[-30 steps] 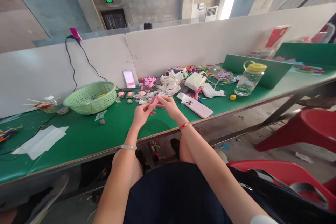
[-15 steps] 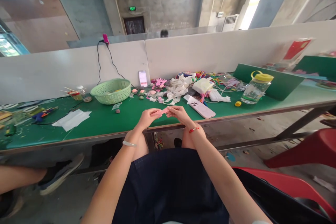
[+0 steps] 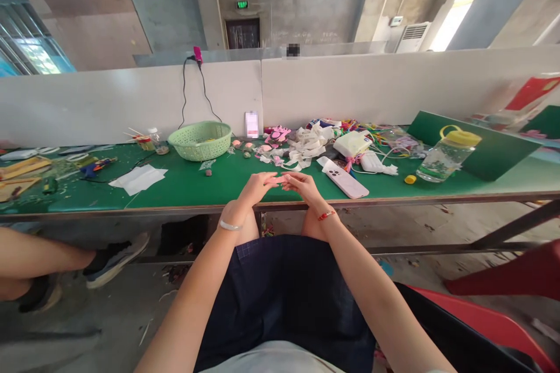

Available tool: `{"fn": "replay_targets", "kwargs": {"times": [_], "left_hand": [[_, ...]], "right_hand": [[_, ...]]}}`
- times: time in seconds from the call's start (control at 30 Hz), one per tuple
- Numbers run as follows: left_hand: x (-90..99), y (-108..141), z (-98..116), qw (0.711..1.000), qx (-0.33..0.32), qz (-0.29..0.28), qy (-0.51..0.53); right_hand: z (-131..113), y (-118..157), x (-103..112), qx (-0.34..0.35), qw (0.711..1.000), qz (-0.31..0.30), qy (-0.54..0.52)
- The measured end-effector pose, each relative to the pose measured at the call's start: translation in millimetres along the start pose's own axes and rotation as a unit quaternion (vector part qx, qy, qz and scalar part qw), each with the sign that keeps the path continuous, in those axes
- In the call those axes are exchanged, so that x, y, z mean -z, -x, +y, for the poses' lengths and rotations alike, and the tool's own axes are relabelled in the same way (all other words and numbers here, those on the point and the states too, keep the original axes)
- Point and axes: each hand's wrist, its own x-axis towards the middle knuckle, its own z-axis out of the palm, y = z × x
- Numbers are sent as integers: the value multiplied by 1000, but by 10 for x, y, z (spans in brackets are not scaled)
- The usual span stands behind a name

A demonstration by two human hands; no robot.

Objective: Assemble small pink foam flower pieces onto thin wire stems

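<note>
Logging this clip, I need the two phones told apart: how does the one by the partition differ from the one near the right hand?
The upright phone stands at the back of the green table, while the flat phone lies near its front edge. The upright one shows its lit screen; the flat one shows its pale pink back and camera lenses. Both rest on the same table.

A green-topped table carries a green basket, white paper, a pink phone and a bottle.
</note>
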Motion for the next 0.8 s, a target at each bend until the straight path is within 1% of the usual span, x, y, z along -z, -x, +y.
{"fn": "replay_targets", "kwargs": {"times": [0.07,0.17,0.3,0.37,0.47,0.63,0.7,0.8], "left_hand": [[1,-42,4,1000,-20,14,-4],[-11,-120,47,998,-53,19,-39],[-38,-161,99,993,-67,30,-98],[-41,-145,109,989,-69,25,-130],[-25,-92,122,983,-72,18,-168],[37,65,112,972,-59,18,-227],[68,144,72,973,-55,17,-223],[106,231,-12,978,-42,35,-200]], "right_hand": [[-74,-32,14,21,1000,-4,2],[-186,-41,-9,59,998,3,15],[-191,-37,-164,82,995,60,-11],[-144,-44,-248,77,993,86,-24],[-78,-55,-319,61,993,93,-25],[-2,-25,-347,36,995,83,-49],[24,-3,-355,16,996,71,-49],[51,6,-365,-11,999,31,-40]]}}
